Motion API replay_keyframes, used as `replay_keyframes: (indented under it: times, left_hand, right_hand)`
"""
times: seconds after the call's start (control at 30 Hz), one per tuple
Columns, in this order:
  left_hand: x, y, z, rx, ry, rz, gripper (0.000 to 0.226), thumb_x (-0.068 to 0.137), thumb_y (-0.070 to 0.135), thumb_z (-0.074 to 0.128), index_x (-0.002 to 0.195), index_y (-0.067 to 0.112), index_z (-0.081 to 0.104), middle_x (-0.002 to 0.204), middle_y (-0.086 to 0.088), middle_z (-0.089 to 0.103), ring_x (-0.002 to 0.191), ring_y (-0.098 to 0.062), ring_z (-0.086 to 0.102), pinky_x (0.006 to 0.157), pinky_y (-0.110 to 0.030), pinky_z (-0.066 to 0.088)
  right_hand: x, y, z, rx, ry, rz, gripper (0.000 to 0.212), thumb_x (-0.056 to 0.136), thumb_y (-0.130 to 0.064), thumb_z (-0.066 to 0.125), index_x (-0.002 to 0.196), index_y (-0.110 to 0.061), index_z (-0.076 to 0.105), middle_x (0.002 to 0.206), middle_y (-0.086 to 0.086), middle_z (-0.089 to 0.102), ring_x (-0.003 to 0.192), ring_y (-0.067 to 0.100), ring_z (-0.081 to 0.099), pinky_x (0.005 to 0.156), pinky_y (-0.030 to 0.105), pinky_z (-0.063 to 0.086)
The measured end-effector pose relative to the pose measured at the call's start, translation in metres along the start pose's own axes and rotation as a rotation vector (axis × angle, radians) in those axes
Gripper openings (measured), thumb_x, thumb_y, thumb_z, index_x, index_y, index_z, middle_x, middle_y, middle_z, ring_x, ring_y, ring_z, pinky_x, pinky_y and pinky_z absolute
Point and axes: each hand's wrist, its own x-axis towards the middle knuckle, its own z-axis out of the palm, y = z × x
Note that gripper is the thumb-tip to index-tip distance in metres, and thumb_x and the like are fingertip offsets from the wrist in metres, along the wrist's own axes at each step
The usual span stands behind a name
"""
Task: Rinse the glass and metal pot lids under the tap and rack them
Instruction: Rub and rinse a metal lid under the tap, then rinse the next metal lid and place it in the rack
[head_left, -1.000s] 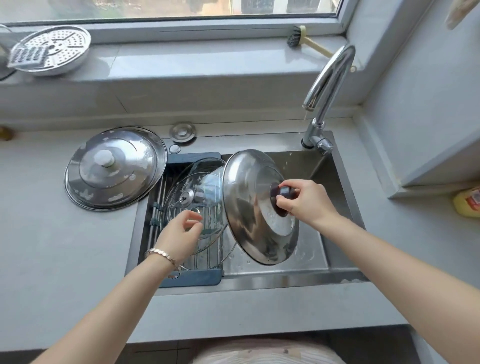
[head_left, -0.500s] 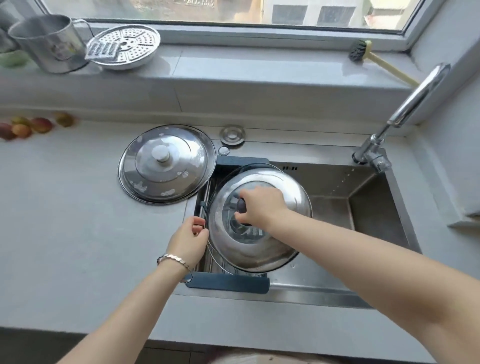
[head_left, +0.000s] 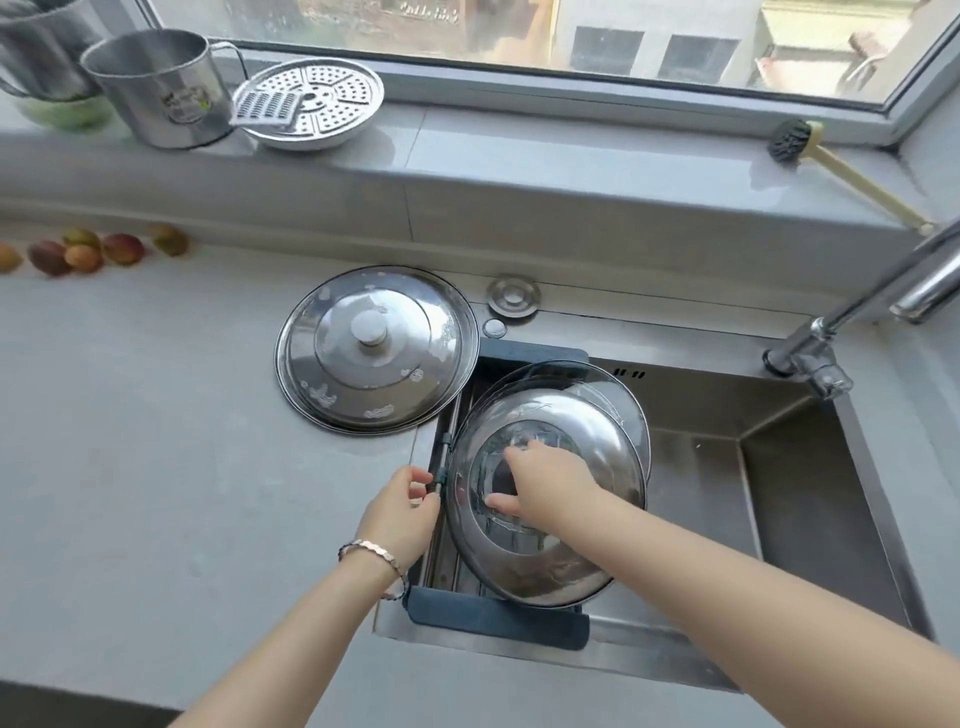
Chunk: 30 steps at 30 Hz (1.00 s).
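Metal lid (head_left: 566, 566) lies tilted in the blue-ended rack (head_left: 498, 626) across the sink's (head_left: 779, 493) left side, its lower rim just above the rack's near end and its left rim just beside the rack's side rail. A glass lid (head_left: 626, 397) sits behind it, its rim showing past the upper right edge. The right hand (head_left: 545, 488) rests on the lid with thumb and forefinger loosely spread either side of the dark knob; I cannot tell whether they grip it. The left hand (head_left: 402, 512) pinches the rack's side rail. A second metal lid (head_left: 376, 348) lies flat on the counter (head_left: 156, 441), its right rim meeting the rack's far corner. Bare sink floor stretches right toward the tap (head_left: 810, 353).
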Motion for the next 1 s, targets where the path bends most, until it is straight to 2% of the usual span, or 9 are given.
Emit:
replay_keyframes:
  times: [0.07,0.2,0.27,0.4,0.53,0.7,0.83,0.9,1.0]
  left_hand:
    - [0.021,0.008,-0.009,0.058,0.022,0.025,0.025,0.092,0.017,0.045,0.117,0.015,0.05,0.116,-0.005,0.055,0.097,-0.019,0.054,0.081,-0.026,0.042]
    - [0.079,0.029,-0.029,0.272,0.121,0.15,0.037,0.09,0.017,0.045,0.127,0.015,0.045,0.13,-0.009,0.05,0.113,-0.028,0.053,0.093,-0.034,0.044]
    - [0.107,0.044,-0.038,0.48,0.186,0.177,0.047,0.09,0.02,0.045,0.136,0.017,0.034,0.141,-0.011,0.036,0.119,-0.032,0.046,0.093,-0.041,0.043]
    - [0.161,0.065,-0.064,0.762,0.283,0.105,0.056,0.093,0.023,0.043,0.143,0.03,0.021,0.155,-0.01,0.007,0.136,-0.034,0.025,0.101,-0.043,0.035]
    - [0.186,0.068,-0.074,0.829,0.231,0.027,0.037,0.094,0.019,0.04,0.131,0.021,0.042,0.137,-0.018,0.035,0.124,-0.037,0.038,0.097,-0.041,0.038]
    - [0.171,0.082,-0.066,0.697,0.279,0.217,0.031,0.09,0.017,0.047,0.12,0.01,0.049,0.122,-0.022,0.041,0.112,-0.037,0.041,0.084,-0.044,0.042]
    - [0.121,0.126,-0.059,0.574,0.229,0.492,0.037,0.088,0.025,0.053,0.124,0.014,0.05,0.111,-0.013,0.04,0.098,-0.032,0.048,0.079,-0.039,0.042]
    - [0.09,0.15,-0.049,0.501,0.157,0.604,0.04,0.087,0.028,0.054,0.126,0.019,0.05,0.107,-0.008,0.039,0.095,-0.029,0.051,0.079,-0.034,0.042]
    - [0.054,0.174,-0.02,0.423,0.062,0.749,0.04,0.086,0.028,0.055,0.125,0.022,0.051,0.101,0.0,0.035,0.09,-0.024,0.05,0.075,-0.027,0.038]
  right_hand:
    - [0.005,0.005,-0.019,0.013,0.011,-0.009,0.051,0.09,-0.055,0.043,0.109,-0.01,0.056,0.106,0.009,0.063,0.092,0.027,0.062,0.065,0.031,0.044]
    - [0.017,0.014,-0.056,0.193,0.164,0.055,0.035,0.093,-0.039,0.04,0.104,-0.013,0.062,0.094,0.006,0.068,0.085,0.026,0.062,0.068,0.031,0.046]
    - [0.022,0.021,-0.067,0.286,0.205,0.105,0.029,0.093,-0.035,0.041,0.102,-0.017,0.062,0.092,0.004,0.069,0.079,0.023,0.059,0.064,0.028,0.041]
    - [0.032,0.038,-0.075,0.323,0.237,0.168,0.026,0.093,-0.032,0.042,0.103,-0.021,0.063,0.1,0.002,0.068,0.091,0.021,0.059,0.067,0.027,0.041]
    - [0.032,0.052,-0.072,0.414,0.237,0.239,0.025,0.093,-0.03,0.042,0.103,-0.023,0.063,0.1,-0.003,0.068,0.079,0.015,0.053,0.066,0.024,0.04]
    - [0.026,0.067,-0.06,0.471,0.239,0.272,0.024,0.092,-0.029,0.044,0.103,-0.022,0.065,0.09,-0.005,0.062,0.08,0.012,0.05,0.071,0.025,0.041]
    - [0.02,0.084,-0.064,0.964,0.374,0.374,0.023,0.091,-0.037,0.051,0.103,-0.021,0.062,0.1,-0.003,0.064,0.093,0.01,0.059,0.086,0.025,0.045]
    - [0.012,0.093,-0.066,1.311,0.35,0.404,0.025,0.091,-0.04,0.051,0.099,-0.018,0.06,0.106,0.003,0.067,0.098,0.014,0.062,0.09,0.03,0.049]
    - [-0.012,0.107,-0.057,1.736,0.254,0.359,0.043,0.083,-0.042,0.054,0.109,-0.009,0.062,0.109,0.012,0.069,0.101,0.022,0.066,0.085,0.031,0.052]
